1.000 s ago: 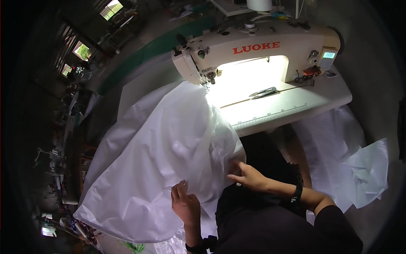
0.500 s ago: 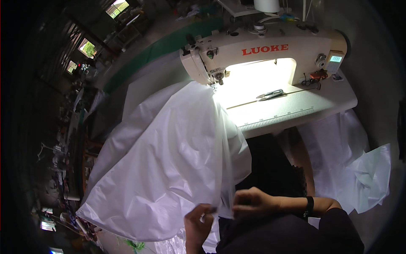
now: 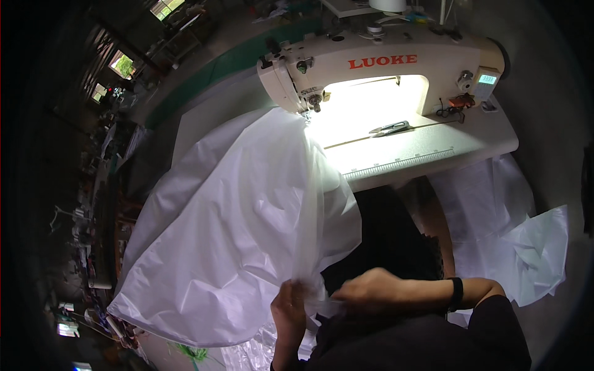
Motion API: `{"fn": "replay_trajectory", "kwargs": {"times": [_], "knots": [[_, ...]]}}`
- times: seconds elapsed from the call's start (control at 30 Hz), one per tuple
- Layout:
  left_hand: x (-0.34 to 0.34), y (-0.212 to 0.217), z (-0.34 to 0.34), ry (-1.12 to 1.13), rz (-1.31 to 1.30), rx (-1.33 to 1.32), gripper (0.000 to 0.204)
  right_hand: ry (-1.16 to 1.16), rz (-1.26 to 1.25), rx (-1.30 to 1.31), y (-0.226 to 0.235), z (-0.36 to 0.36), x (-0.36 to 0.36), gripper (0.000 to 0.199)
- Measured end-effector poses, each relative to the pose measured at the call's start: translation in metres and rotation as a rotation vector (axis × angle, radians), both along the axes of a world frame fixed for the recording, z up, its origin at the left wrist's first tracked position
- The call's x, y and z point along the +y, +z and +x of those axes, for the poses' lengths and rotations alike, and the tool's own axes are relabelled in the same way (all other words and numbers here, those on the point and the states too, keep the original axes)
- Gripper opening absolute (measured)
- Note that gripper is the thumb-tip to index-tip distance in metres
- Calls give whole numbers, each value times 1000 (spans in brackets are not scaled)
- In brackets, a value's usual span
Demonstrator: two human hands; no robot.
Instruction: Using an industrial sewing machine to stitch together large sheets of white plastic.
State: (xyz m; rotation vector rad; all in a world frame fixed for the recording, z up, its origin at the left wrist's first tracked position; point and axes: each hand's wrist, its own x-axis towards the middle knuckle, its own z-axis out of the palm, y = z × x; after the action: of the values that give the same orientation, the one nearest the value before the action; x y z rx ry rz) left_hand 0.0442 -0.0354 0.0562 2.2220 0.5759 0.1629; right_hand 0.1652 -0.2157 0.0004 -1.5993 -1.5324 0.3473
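Note:
A large sheet of thin white fabric (image 3: 229, 222) hangs from under the needle end of a white sewing machine (image 3: 383, 65) and spreads down toward me. At its lower right edge, my left hand (image 3: 289, 309) is closed on the fabric, fingers pinched and partly blurred. Close beside it, my right hand (image 3: 370, 289) is also closed, its fingertips at the same edge and smeared by motion. Between the two hands a short stretch of the cloth's edge shows. Where the fabric meets the needle, bright light washes out detail.
Thread snips (image 3: 391, 128) lie on the lit machine bed (image 3: 427, 142), near a printed ruler scale. More white sheeting (image 3: 526, 253) hangs at the right beyond my lap. Clear plastic (image 3: 250, 349) lies below the fabric. Cluttered shelves and racks line the dim left side.
Both hands have risen slightly, still close together at the fabric edge; the right has shifted a little left. The whole view has moved slightly, and the fabric still runs to the needle.

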Motion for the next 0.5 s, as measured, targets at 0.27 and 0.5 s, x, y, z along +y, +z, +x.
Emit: {"fn": "replay_trajectory", "kwargs": {"times": [0.27, 0.5], "knots": [[2, 15, 12, 0, 328, -148, 14, -135, -244, -488, -83, 38, 12, 17], [9, 24, 20, -415, 404, -232, 20, -177, -17, 306, -3, -3, -28, 27]]}}
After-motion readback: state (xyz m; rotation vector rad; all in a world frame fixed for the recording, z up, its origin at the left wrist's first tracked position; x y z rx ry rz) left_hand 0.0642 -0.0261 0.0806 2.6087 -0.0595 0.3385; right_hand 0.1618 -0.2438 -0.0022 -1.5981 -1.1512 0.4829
